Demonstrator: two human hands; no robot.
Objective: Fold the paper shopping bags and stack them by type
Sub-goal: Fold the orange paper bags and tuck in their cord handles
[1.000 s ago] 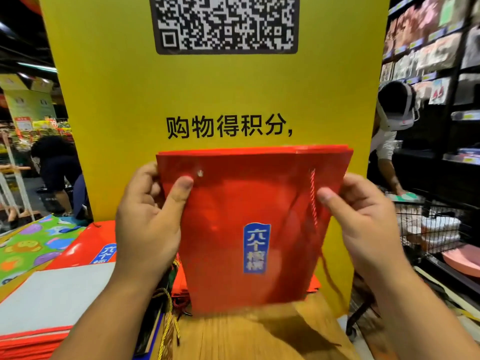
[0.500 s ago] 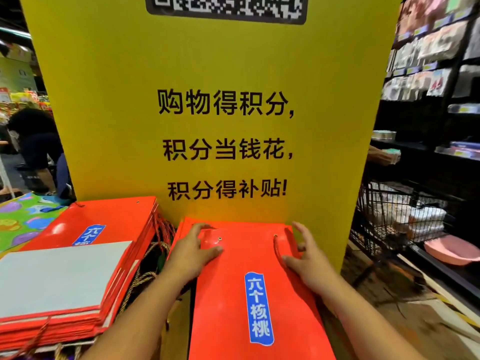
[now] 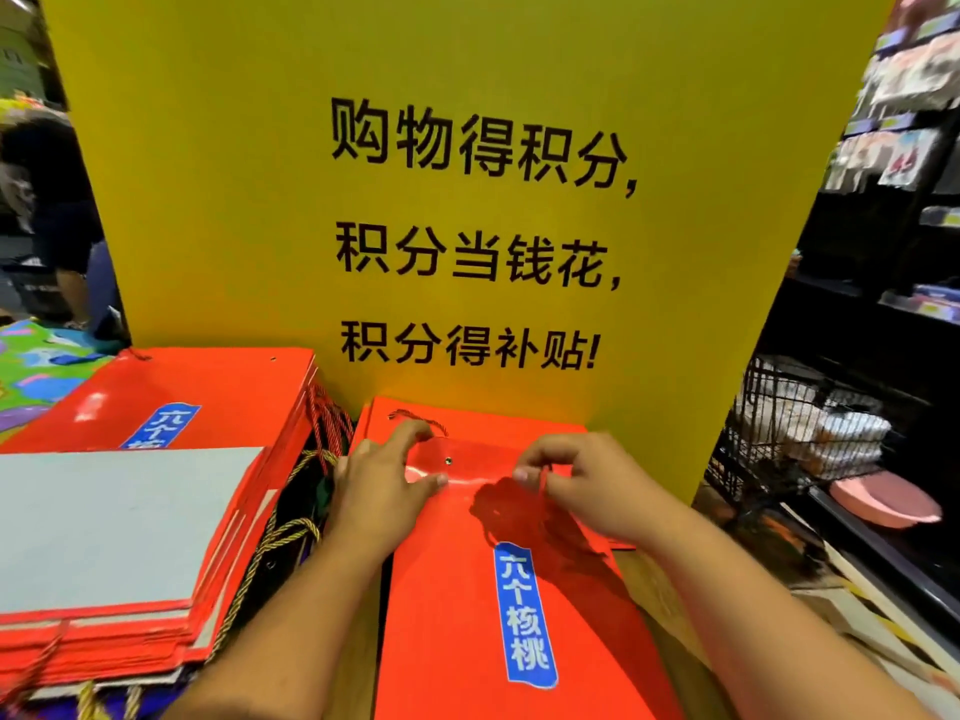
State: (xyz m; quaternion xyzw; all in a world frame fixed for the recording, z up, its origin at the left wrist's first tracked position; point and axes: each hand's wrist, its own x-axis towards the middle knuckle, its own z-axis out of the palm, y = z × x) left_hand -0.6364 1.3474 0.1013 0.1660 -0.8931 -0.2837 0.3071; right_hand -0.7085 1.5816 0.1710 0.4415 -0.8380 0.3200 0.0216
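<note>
The red bag (image 3: 483, 615) lay flattened under our fingers, on top of another red one whose far edge showed just beyond our fingertips. So we judged the folding done and the tidying step in hand: getting the handles to lie flat before the bag counted as stacked.

Our left hand (image 3: 384, 480) held its thumb pressed on the bag's glossy top rim. The other fingers lay fairly straight just past that edge, and whether they hooked under it we could not tell. Our right hand (image 3: 592, 485) was curled, its fingertips pinching the red cord handle (image 3: 541, 484) above the rim.

The next move probably called for tucking that limp, twisted cord flat, then squaring the edges with the bag beneath.

The paper was stiff, shiny and sharply creased, with a blue label (image 3: 524, 615) toward our wrists. Left of our left fingers stood a taller pile of red bags (image 3: 171, 397), topped by a matte grey board (image 3: 119, 517), with gold cords (image 3: 280, 532) spilling out. Beyond our fingertips rose a smooth yellow sign (image 3: 467, 148), and well right of our right hand stood a wire cart (image 3: 779, 423).
</note>
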